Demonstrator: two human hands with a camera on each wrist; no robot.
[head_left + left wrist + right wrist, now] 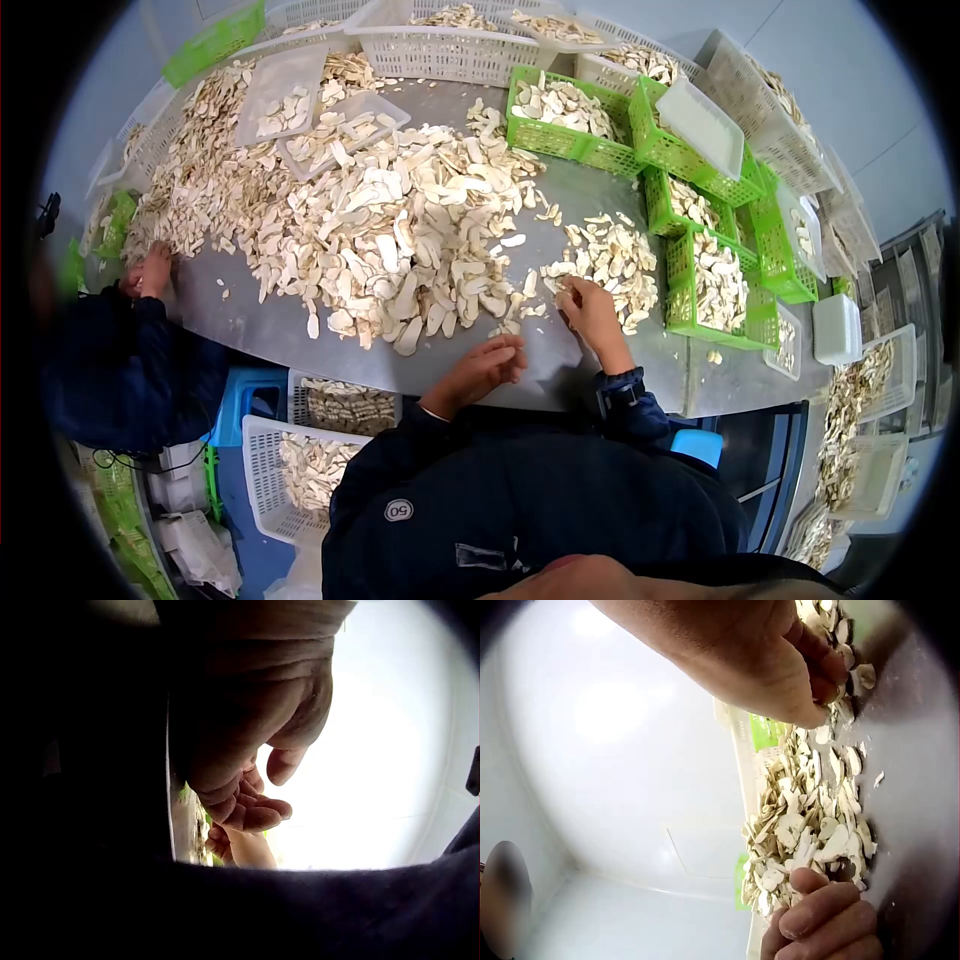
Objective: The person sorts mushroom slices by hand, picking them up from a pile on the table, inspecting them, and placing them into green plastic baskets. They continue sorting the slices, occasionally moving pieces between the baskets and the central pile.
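Note:
Dried mushroom slices lie in a broad heap over the metal table, with a smaller pile of slices to its right. My right hand is at the near left edge of this smaller pile, its thumb and curled fingers pinching at a slice there. In the right wrist view the fingertips are down among the slices, and the hand hides part of what they hold. My left hand hovers near the table's front edge, fingers loosely bent and holding nothing; the left wrist view shows its palm.
Green baskets filled with slices line the right side, some topped by white trays. White crates stand along the back. Clear trays lie on the heap. Another person's hand is at the left; a white crate stands below the table.

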